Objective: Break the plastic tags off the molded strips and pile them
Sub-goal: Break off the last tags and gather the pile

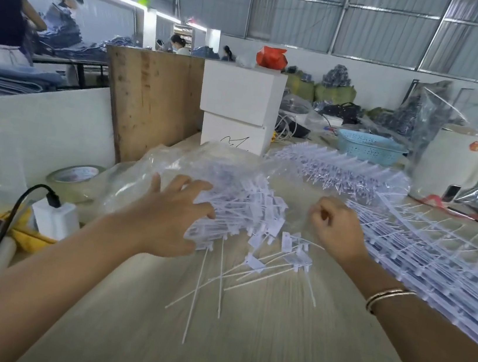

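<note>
Behind the pale wooden desk stand a plywood board and two stacked white boxes. At the far left lie a roll of tape and a white charger with a black cable. The left hand rests with spread fingers on the pile of white tags, which partly lies on a clear plastic bag. Loose tags with thin tails lie between the hands. The right hand has curled fingers; whether it holds something, I cannot tell. Molded strips are stacked at the right.
</note>
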